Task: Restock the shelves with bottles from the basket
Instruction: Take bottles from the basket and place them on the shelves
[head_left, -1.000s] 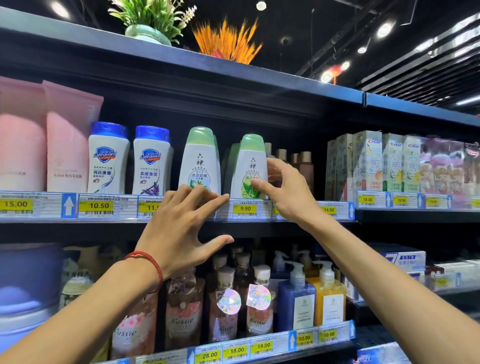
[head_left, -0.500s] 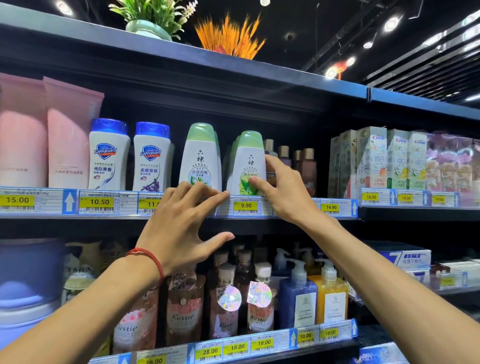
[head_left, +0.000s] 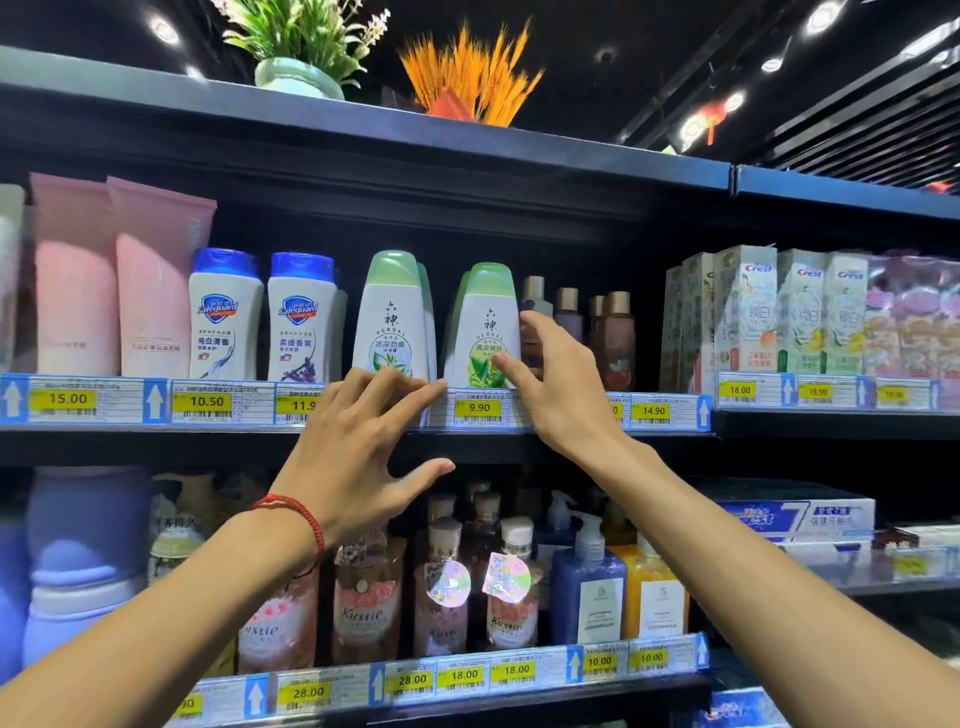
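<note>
Shop: price tags (head_left: 478, 408) along stocked toiletry shelves (head_left: 779, 423).

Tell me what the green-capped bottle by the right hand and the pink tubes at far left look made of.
Green-capped bottle: likely opaque white plastic, smooth with slight sheen, moulded green cap. Pink tubes: probably soft plastic, matte; flat crimped tops, no glare.

Two herbal bottles (head_left: 395, 317) on the shelf (head_left: 670, 415), toothpaste boxes (head_left: 769, 312) right.

White, green-capped bottle (head_left: 485, 332)
</note>
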